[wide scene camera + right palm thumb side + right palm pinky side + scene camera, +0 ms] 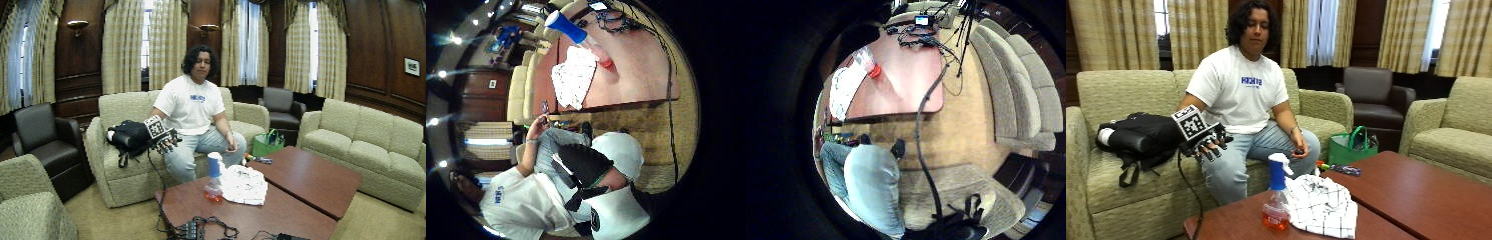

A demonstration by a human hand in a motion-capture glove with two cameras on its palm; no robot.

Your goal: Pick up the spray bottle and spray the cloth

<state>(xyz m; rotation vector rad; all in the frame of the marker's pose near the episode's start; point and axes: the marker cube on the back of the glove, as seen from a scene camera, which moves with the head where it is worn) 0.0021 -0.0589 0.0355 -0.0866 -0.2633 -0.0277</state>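
Outside, the gloved right hand (1207,142) is seen raised over the person's knee, fingers spread and relaxed, nothing held. The spray bottle (1277,192) stands upright on the counter (1232,225), touching the checked cloth (1322,205) beside it. From the thumb-side palm view, bottle and cloth are seen together on the counter, well apart from the hands.

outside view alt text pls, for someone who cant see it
A seated person holds their gloved right hand raised and open above their lap, touching nothing. On the table in front stand a spray bottle and a checked cloth beside it.
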